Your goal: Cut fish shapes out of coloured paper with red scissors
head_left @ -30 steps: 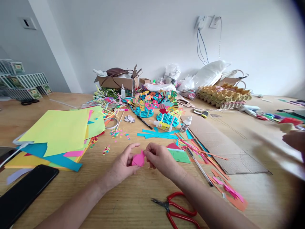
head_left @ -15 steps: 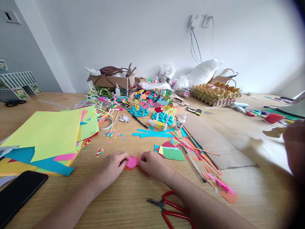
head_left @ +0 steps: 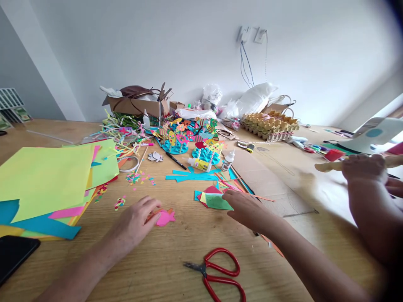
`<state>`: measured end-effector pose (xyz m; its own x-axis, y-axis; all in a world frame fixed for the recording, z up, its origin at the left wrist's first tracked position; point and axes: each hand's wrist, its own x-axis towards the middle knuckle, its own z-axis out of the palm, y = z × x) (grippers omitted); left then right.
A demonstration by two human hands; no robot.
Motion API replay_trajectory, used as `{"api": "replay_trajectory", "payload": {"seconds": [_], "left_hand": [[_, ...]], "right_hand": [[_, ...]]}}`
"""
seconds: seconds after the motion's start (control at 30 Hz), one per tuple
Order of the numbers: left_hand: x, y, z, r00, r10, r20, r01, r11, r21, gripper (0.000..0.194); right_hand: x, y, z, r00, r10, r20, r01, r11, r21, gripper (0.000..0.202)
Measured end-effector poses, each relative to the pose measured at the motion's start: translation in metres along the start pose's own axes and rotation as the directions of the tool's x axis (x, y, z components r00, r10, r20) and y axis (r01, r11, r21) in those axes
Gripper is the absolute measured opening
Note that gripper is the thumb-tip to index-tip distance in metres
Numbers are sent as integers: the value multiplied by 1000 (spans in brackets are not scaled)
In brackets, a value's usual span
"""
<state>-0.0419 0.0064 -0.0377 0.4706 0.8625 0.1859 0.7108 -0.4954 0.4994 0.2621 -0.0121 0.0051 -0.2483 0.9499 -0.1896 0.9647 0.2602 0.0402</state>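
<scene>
Pink paper fish [head_left: 166,218], apparently cut out, no decor visible yet, on tabletop [head_left: 185,239] w/ orange piece [head_left: 170,210]; L hand [head_left: 145,213] nearly closed, pinching its end. R hand [head_left: 247,209] half-open, nothing visible in it, nr green paper [head_left: 218,201]. Decorated fish [head_left: 171,138] stand behind on blue bases [head_left: 206,156].

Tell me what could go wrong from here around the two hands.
The pink fish cutout at the left hand lies over an orange piece; the two could slide apart if nudged.

The right hand is at the edge of the green paper, so it might disturb that loose pile.

The red-handled scissors lie near the right forearm, which could knock them.
</scene>
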Motion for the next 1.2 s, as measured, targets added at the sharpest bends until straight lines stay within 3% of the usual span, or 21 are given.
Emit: {"api": "replay_trajectory", "payload": {"seconds": [0.2,0.5,0.83,1.2], "left_hand": [[2,7,7,997,72,37,-68,993,-91,21],[3,5,4,995,85,-44,-90,987,-133,21],[2,0,9,993,100,-55,-106,987,-118,21],[2,3,5,997,74,-29,-77,988,-134,21]], "right_hand": [[7,6,20,999,-43,10,44,993,-110,29],[7,6,19,998,-47,-32,40,981,-188,22],[7,-4,14,999,-34,-37,26,978,-207,16],[13,-4,21,998,-27,-60,14,978,-208,21]]}}
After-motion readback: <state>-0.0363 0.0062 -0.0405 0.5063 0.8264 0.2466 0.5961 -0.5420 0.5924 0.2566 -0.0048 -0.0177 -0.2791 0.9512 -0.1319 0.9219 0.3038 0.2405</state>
